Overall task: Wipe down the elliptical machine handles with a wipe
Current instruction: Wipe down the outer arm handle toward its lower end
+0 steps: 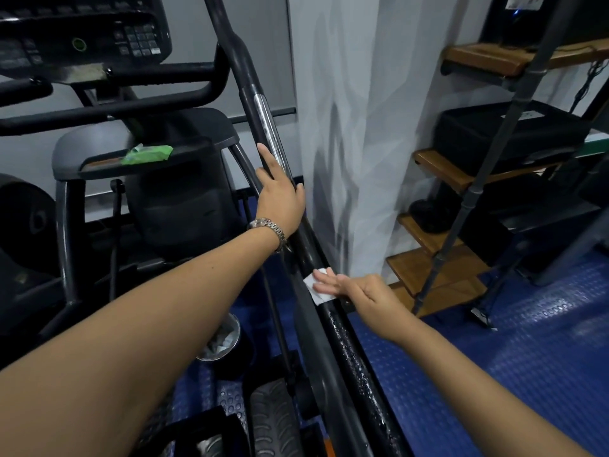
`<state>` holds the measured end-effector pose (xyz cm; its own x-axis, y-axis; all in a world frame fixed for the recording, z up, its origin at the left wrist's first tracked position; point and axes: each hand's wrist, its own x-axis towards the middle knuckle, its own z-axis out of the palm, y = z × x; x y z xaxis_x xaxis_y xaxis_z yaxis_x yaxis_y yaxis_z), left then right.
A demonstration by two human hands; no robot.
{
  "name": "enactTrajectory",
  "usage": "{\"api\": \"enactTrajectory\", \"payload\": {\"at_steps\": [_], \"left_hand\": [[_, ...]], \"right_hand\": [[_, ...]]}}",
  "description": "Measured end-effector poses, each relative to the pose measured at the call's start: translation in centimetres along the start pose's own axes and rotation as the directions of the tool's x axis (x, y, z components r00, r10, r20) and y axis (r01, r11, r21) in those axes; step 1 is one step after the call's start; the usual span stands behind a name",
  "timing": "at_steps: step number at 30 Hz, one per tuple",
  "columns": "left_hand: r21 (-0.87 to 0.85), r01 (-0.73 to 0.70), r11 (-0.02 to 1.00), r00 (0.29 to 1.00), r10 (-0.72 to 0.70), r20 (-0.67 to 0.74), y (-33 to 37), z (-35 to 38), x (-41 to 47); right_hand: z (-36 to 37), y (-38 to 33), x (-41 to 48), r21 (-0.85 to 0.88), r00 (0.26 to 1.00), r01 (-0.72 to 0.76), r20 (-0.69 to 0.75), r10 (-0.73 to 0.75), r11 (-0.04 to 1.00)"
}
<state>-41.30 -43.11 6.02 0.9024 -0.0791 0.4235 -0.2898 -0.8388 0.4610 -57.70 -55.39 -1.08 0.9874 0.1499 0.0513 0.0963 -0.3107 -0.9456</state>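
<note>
The elliptical's long black handle bar [250, 103] runs from the top centre down to the bottom right, with a chrome strip partway up. My left hand [280, 192], a metal watch on its wrist, is wrapped around the bar just below the chrome part. Lower down, my right hand [359, 291] presses a white wipe [317, 288] flat against the bar with straight fingers. Below the wipe the bar shines wet.
A green pack of wipes [146, 154] lies on the machine's black tray at the left. The console [82, 31] sits at the top left. A white curtain [356, 127] hangs right of the bar. Wooden steps [435, 262] and a dark rack stand at the right on blue studded flooring.
</note>
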Motion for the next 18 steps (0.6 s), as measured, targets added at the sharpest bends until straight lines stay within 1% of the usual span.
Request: {"api": "enactTrajectory", "payload": {"at_steps": [2,5,10,13,15,18], "left_hand": [[-0.016,0.004,1.0,1.0,-0.003,0.002,0.0,0.1,0.1],[-0.021,0.01,1.0,1.0,-0.01,0.004,-0.1,0.1,0.1],[-0.019,0.01,1.0,1.0,-0.01,0.003,-0.3,0.4,0.2],[-0.036,0.018,0.999,1.0,-0.018,0.0,-0.2,0.3,0.1],[-0.041,0.019,0.999,1.0,-0.02,-0.005,-0.1,0.2,0.0],[-0.038,0.017,0.999,1.0,-0.018,-0.006,-0.1,0.2,0.1]], "right_hand": [[0.2,0.1,0.4,0.05,1.0,-0.012,-0.025,0.013,0.999],[0.9,0.4,0.7,0.053,0.998,-0.009,-0.058,0.012,0.999],[0.2,0.7,-0.6,0.116,0.998,0.003,-0.057,0.003,0.993],[0.6,0.1,0.5,0.077,0.997,-0.016,-0.076,0.022,0.997],[1.0,0.1,0.7,0.029,0.996,-0.003,-0.088,0.005,1.0],[0.6,0.8,-0.6,0.031,0.998,0.015,-0.056,-0.013,0.999]]}}
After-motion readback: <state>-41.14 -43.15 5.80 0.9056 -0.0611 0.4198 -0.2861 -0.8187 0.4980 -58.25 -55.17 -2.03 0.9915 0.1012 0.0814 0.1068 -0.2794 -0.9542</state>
